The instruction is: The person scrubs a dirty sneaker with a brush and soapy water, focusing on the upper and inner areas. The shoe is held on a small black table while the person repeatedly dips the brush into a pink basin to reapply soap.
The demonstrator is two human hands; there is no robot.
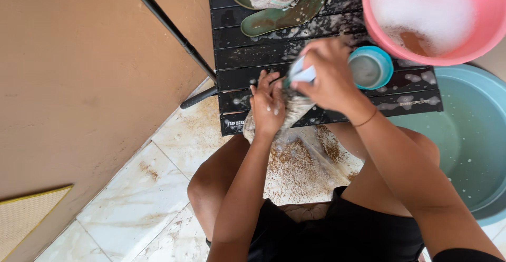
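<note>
Left hand (268,106) pins soapy shoe (292,112) on wet bench (247,56), right hand (327,75) grips brush (301,74) (blurred); best to keep strokes short, shoe braced firmly.

Wet black slatted table (247,56), glossy pink plastic basin (474,41).

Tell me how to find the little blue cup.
Look at the black slatted table. Under the big pink soapy basin, beside the right hand, sits the little blue cup. It is the only small round blue thing on the table.
</note>
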